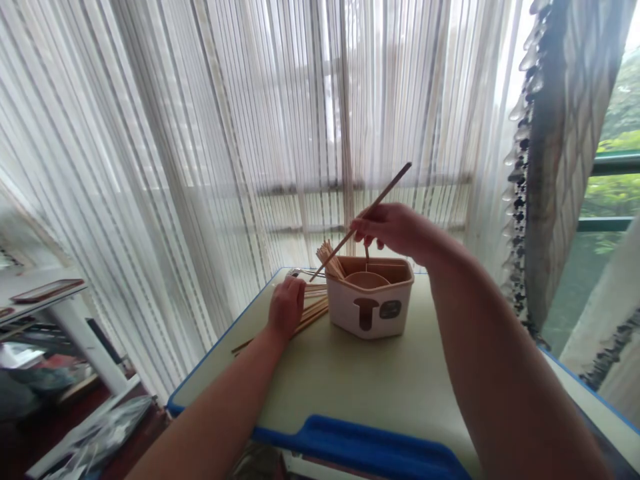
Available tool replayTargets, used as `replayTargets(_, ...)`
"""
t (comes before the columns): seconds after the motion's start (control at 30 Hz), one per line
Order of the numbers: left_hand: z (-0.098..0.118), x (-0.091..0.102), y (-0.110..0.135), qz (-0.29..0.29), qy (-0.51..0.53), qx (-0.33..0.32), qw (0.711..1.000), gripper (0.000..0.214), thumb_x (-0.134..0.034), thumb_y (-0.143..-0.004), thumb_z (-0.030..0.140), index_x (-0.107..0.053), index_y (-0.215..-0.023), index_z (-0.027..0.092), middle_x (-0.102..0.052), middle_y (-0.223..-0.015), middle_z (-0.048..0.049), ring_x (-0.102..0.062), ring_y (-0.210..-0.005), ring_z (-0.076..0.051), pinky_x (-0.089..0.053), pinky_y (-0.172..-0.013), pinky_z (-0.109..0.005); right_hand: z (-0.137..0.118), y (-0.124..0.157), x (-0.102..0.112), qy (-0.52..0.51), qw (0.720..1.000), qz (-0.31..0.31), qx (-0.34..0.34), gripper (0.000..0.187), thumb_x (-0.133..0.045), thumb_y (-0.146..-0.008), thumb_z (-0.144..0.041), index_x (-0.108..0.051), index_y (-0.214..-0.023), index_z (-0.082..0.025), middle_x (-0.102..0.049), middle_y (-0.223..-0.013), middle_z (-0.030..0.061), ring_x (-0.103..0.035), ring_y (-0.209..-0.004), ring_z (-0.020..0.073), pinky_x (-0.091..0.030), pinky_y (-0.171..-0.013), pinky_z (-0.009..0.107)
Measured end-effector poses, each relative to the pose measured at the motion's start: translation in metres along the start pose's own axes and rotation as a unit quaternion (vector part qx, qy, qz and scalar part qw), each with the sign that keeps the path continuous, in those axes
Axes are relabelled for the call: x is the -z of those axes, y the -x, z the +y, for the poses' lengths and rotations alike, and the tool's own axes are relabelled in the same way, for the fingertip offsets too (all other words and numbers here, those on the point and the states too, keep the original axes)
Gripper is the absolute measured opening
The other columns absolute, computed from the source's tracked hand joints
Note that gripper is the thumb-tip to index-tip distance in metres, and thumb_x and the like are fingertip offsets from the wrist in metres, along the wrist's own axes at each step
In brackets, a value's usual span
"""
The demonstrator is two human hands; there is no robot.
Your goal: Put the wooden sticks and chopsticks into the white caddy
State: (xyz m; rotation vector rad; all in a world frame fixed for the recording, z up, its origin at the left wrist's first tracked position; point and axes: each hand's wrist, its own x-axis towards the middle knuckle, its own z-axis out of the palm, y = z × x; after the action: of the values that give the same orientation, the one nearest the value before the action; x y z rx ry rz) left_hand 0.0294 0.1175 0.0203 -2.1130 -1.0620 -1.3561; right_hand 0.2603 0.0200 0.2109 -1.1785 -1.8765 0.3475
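My right hand (pixel 387 225) is raised above the holder and pinches a wooden chopstick (pixel 384 193). The chopstick slants, with its dark end up to the right and its thin end down near my left hand. Below my right fingers a short dark stem (pixel 367 257) rises from the holder. My left hand (pixel 287 303) is closed low over the table beside several loose chopsticks (pixel 313 313); its fingertips are hidden. A white utensil holder (pixel 345 310) with a brown inside stands between my hands. A bundle of thin sticks (pixel 327 253) leans in its left side, next to a round brown piece (pixel 367 280).
The pale tabletop (pixel 350 380) has a raised blue edge (pixel 360 443). Some shiny metal items (pixel 300 272) lie behind my left hand. A sheer striped curtain (pixel 240 133) hangs behind the table. At the left stands a white shelf unit (pixel 85 333) with clutter.
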Motion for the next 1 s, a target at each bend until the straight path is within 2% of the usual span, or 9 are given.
replayTargets(0.13, 0.006, 0.003, -0.001, -0.065, 0.005, -0.014, 0.998, 0.026, -0.036, -0.095, 0.027, -0.056, -0.081, 0.018, -0.055, -0.077, -0.0044, -0.052, -0.072, -0.016, -0.04, -0.07, -0.028, -0.004, 0.017, 0.038, 0.039, 0.991, 0.13, -0.007, 0.03, -0.059, -0.079, -0.043, -0.068, -0.079, -0.014, -0.067, -0.071, 0.006, -0.055, -0.057, 0.0096, -0.042, -0.05, 0.023)
replayTargets(0.2, 0.011, 0.005, -0.001, -0.093, 0.017, -0.015, 0.995, 0.025, -0.036, -0.095, 0.028, -0.058, -0.087, 0.019, -0.056, -0.079, -0.0045, -0.053, -0.074, -0.016, -0.041, -0.071, -0.029, -0.005, 0.027, 0.054, 0.072, 0.982, 0.172, -0.015, 0.029, -0.058, -0.08, -0.041, -0.068, -0.081, -0.014, -0.067, -0.074, 0.0067, -0.055, -0.057, 0.0095, -0.041, -0.051, 0.024)
replayTargets(0.27, 0.014, 0.005, -0.001, -0.115, 0.031, -0.012, 0.993, 0.025, -0.037, -0.094, 0.029, -0.059, -0.092, 0.019, -0.057, -0.081, -0.0047, -0.054, -0.074, -0.016, -0.042, -0.071, -0.029, -0.003, 0.032, 0.065, 0.116, 0.974, 0.189, -0.048, 0.028, -0.057, -0.08, -0.039, -0.068, -0.084, -0.014, -0.068, -0.077, 0.0074, -0.056, -0.06, 0.0106, -0.041, -0.051, 0.024)
replayTargets(0.33, 0.015, 0.004, 0.0, -0.141, 0.049, -0.012, 0.989, 0.024, -0.038, -0.094, 0.031, -0.059, -0.096, 0.019, -0.059, -0.085, -0.0051, -0.055, -0.074, -0.016, -0.043, -0.07, -0.028, 0.002, 0.034, 0.071, 0.162, 0.966, 0.179, -0.091, 0.027, -0.056, -0.08, -0.037, -0.069, -0.084, -0.014, -0.068, -0.076, 0.0075, -0.057, -0.061, 0.0117, -0.04, -0.051, 0.025)
replayTargets(0.47, 0.012, 0.0, 0.002, -0.161, 0.068, -0.003, 0.985, 0.022, -0.041, -0.092, 0.031, -0.06, -0.097, 0.02, -0.06, -0.091, -0.0057, -0.056, -0.072, -0.015, -0.045, -0.067, -0.028, 0.017, 0.026, 0.071, 0.24, 0.948, 0.168, -0.127, 0.028, -0.054, -0.081, -0.037, -0.069, -0.083, -0.015, -0.064, -0.065, 0.0052, -0.053, -0.055, 0.0117, -0.038, -0.051, 0.026)
replayTargets(0.63, 0.011, 0.0, 0.002, -0.127, 0.079, -0.001, 0.989, 0.021, -0.041, -0.092, 0.029, -0.06, -0.091, 0.02, -0.059, -0.083, -0.0042, -0.055, -0.071, -0.015, -0.045, -0.067, -0.027, 0.029, 0.015, 0.065, 0.249, 0.952, 0.14, -0.11, 0.025, -0.053, -0.081, -0.036, -0.067, -0.08, -0.015, -0.064, -0.066, 0.0051, -0.055, -0.056, 0.013, -0.039, -0.051, 0.026)
replayTargets(0.77, 0.01, -0.001, 0.002, -0.131, 0.081, 0.005, 0.988, 0.019, -0.042, -0.09, 0.028, -0.059, -0.091, 0.02, -0.058, -0.08, -0.0035, -0.054, -0.068, -0.014, -0.044, -0.065, -0.027, 0.025, 0.013, 0.06, 0.261, 0.95, 0.143, -0.098, 0.024, -0.052, -0.08, -0.034, -0.066, -0.079, -0.015, -0.064, -0.065, 0.0044, -0.055, -0.054, 0.0132, -0.038, -0.051, 0.026)
replayTargets(0.87, 0.008, -0.005, 0.003, -0.141, 0.074, 0.016, 0.987, 0.018, -0.044, -0.089, 0.028, -0.059, -0.093, 0.02, -0.059, -0.08, -0.0036, -0.054, -0.067, -0.014, -0.045, -0.065, -0.028, 0.02, 0.014, 0.057, 0.258, 0.948, 0.169, -0.082, 0.024, -0.052, -0.08, -0.034, -0.066, -0.078, -0.015, -0.062, -0.062, 0.0038, -0.054, -0.053, 0.013, -0.037, -0.05, 0.026)
replayTargets(1.0, 0.005, -0.011, 0.005, -0.175, 0.071, 0.027, 0.982, 0.018, -0.046, -0.086, 0.026, -0.059, -0.098, 0.019, -0.061, -0.087, -0.0046, -0.055, -0.068, -0.014, -0.046, -0.067, -0.029, 0.017, 0.016, 0.054, 0.232, 0.952, 0.185, -0.078, 0.026, -0.051, -0.081, -0.034, -0.067, -0.081, -0.014, -0.061, -0.06, 0.0042, -0.053, -0.052, 0.0124, -0.036, -0.049, 0.025)
